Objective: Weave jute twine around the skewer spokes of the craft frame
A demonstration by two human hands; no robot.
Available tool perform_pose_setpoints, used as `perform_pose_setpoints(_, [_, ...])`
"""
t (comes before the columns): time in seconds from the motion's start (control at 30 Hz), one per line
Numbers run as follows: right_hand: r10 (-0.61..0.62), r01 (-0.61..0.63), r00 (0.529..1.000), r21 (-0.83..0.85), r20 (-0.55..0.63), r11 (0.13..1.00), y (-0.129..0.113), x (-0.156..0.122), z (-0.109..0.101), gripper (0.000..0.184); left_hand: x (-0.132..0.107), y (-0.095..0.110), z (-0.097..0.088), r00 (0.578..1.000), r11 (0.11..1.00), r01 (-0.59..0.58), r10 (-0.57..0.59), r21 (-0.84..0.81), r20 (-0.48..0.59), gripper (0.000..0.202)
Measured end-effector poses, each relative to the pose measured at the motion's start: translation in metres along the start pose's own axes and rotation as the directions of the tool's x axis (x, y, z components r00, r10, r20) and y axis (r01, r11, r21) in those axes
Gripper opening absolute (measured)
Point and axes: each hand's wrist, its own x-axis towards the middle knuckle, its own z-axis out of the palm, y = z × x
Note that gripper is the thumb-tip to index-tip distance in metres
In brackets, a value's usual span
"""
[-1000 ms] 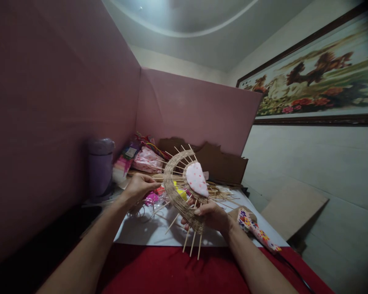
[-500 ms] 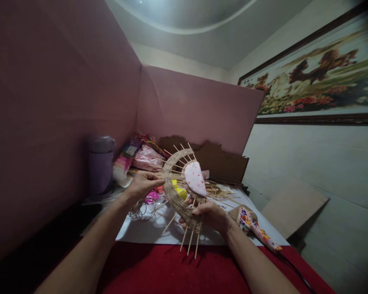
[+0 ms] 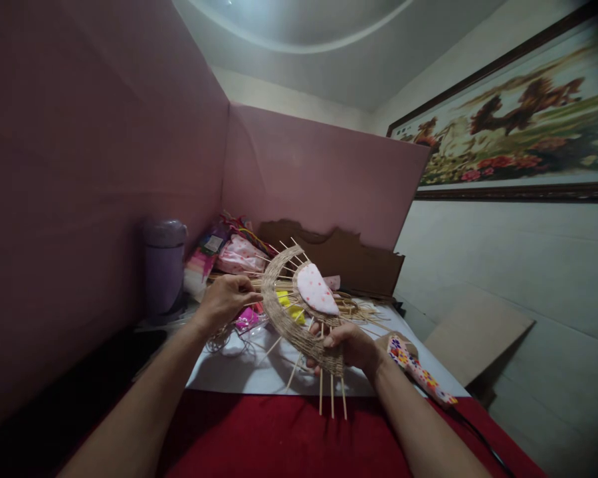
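A half-round woven piece (image 3: pixel 280 309) is held up over the table: a brown twine band on thin wooden spokes, with a gap inside it. At its centre is a white, pink-dotted half-round pad (image 3: pixel 317 289). My right hand (image 3: pixel 351 345) grips the lower right end, thumb on the front face and fingers behind. Beside the outer left edge, my left hand (image 3: pixel 228 300) is closed in a pinch among the spoke ends; whatever lies between the fingertips is too thin to name. Several bare spokes point down below my right hand.
Behind lie loose sticks (image 3: pixel 373 315), a yellow piece (image 3: pixel 293 307), a pink packet (image 3: pixel 248 318) and a dotted cloth bundle (image 3: pixel 242 255). A purple flask (image 3: pixel 164 269) stands left. A flower-patterned tool (image 3: pixel 421 373) with a black cord rests right. Torn cardboard (image 3: pixel 373 265) leans behind.
The woven piece has turned anticlockwise, its lower spokes swinging right and its top tip moving left. My right hand has shifted slightly right with it; my left hand has moved slightly left.
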Motion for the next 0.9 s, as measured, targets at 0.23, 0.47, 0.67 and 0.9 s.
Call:
perform_pose_setpoints(0.23, [-0.029,0.031,0.999,0.039,-0.046,0.999,-0.007,-0.01,-0.005,0.037,0.001,0.0,-0.004,0.999,0.99,-0.014,0.009,-0.141,-0.037,0.019])
perform_pose_setpoints(0.47, [-0.066,0.069,0.997,0.079,-0.047,0.994,-0.006,-0.011,-0.009,0.042,-0.004,0.016,-0.002,0.997,0.926,0.07,-0.071,-0.37,0.013,0.022])
perform_pose_setpoints(0.67, [-0.111,0.109,0.994,0.087,0.013,0.99,0.0,-0.007,-0.011,0.052,-0.003,0.019,0.002,0.984,0.77,0.173,-0.159,-0.614,0.078,0.015])
perform_pose_setpoints(0.9, [-0.076,0.075,0.997,0.093,0.012,0.993,-0.001,-0.006,-0.004,0.047,-0.005,0.023,0.004,0.981,0.716,0.191,-0.157,-0.671,0.111,0.022])
